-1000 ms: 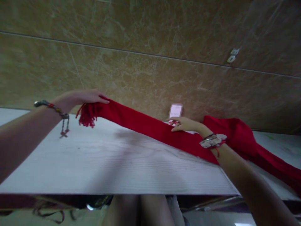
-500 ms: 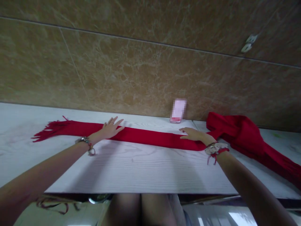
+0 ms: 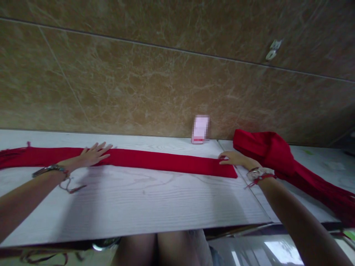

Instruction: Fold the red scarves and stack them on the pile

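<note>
A long red scarf (image 3: 161, 161) is laid out as a narrow flat strip along the white table, its fringe at the far left. My left hand (image 3: 93, 154) rests flat on its left part, fingers spread. Over the strip's right end is my right hand (image 3: 237, 159), thumb and slightly bent fingers apart, touching the upper edge of the cloth. Just right of that hand lies a loosely bunched red scarf (image 3: 270, 149) with fringe trailing to the lower right. Whether the two red pieces join behind my right hand is hidden.
A pink, blurred-out rectangular object (image 3: 200, 129) leans against the brown marbled wall (image 3: 133, 81) behind the white table (image 3: 166, 203). A white wall fitting (image 3: 273, 50) is at upper right. A seam crosses the table near my right hand. My legs (image 3: 155, 249) are below the front edge.
My left hand has slid left along the strip. My right hand now sits at the strip's right end, which shows a slanted edge with bare table beside it. The view has shifted right.
</note>
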Motion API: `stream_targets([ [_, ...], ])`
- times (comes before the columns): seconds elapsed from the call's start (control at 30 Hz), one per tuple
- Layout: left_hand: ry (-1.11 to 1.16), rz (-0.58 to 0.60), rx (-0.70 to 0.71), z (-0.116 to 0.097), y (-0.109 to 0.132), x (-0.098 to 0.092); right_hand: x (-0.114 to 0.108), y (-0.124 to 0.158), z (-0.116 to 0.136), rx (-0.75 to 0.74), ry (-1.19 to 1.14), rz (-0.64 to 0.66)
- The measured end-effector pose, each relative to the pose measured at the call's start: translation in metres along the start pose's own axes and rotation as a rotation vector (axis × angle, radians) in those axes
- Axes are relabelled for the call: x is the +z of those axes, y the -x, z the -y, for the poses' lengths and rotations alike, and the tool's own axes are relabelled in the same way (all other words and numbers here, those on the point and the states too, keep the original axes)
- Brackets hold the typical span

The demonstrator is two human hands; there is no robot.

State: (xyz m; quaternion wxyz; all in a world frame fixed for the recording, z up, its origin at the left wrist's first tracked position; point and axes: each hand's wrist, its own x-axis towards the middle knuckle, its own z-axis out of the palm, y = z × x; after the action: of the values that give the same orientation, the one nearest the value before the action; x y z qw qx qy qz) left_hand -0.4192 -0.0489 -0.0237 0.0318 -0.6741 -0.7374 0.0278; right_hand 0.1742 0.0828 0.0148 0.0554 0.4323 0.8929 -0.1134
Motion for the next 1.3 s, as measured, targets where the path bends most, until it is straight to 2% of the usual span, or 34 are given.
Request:
stream_targets([
  [0.07, 0.023, 0.032, 0.036, -0.030, -0.005, -0.011, 0.006, 0.002, -0.002, -0.007, -0.033, -0.007],
  [0.13, 0.070, 0.060, 0.134, -0.069, -0.009, -0.019, 0.012, 0.004, -0.002, 0.017, -0.041, 0.004],
  [0.27, 0.127, 0.119, 0.485, -0.140, -0.012, -0.023, 0.007, 0.009, -0.005, 0.069, -0.005, -0.063],
  [0.37, 0.149, 0.138, 0.623, -0.173, -0.013, -0.018, -0.010, 0.009, -0.011, 0.135, 0.017, -0.163],
  [0.47, 0.163, 0.128, 0.715, -0.192, -0.019, -0.017, -0.027, 0.003, -0.018, 0.231, 0.037, -0.277],
  [0.57, 0.183, 0.148, 0.794, -0.208, -0.029, -0.022, -0.043, -0.007, -0.018, 0.275, 0.042, -0.369],
  [0.7, 0.193, 0.164, 0.779, -0.223, -0.043, -0.028, -0.077, -0.008, 0.000, 0.259, 0.035, -0.378],
  [0.8, 0.201, 0.171, 0.770, -0.228, -0.050, -0.029, -0.106, 0.010, 0.035, 0.176, -0.003, -0.335],
  [0.87, 0.205, 0.176, 0.777, -0.229, -0.053, -0.029, -0.115, 0.025, 0.070, 0.096, -0.042, -0.296],
  [0.9, 0.208, 0.175, 0.782, -0.229, -0.054, -0.029, -0.114, 0.031, 0.089, -0.009, -0.111, -0.235],
  [1.0, 0.221, 0.168, 0.766, -0.228, -0.052, -0.031, -0.091, 0.035, 0.143, -0.291, -0.327, -0.044],
  [1.1, 0.232, 0.170, 0.701, -0.224, -0.046, -0.034, -0.054, 0.018, 0.166, -0.476, -0.432, 0.238],
  [1.13, 0.233, 0.168, 0.681, -0.223, -0.044, -0.034, -0.042, 0.010, 0.165, -0.472, -0.423, 0.229],
  [1.17, 0.231, 0.161, 0.666, -0.222, -0.042, -0.034, -0.031, 0.001, 0.160, -0.442, -0.385, 0.142],
  [1.23, 0.220, 0.141, 0.645, -0.220, -0.038, -0.033, -0.014, -0.017, 0.145, -0.363, -0.248, -0.129],
  [1.3, 0.200, 0.132, 0.627, -0.220, -0.035, -0.032, -0.003, -0.033, 0.128, -0.324, -0.111, -0.301],
])
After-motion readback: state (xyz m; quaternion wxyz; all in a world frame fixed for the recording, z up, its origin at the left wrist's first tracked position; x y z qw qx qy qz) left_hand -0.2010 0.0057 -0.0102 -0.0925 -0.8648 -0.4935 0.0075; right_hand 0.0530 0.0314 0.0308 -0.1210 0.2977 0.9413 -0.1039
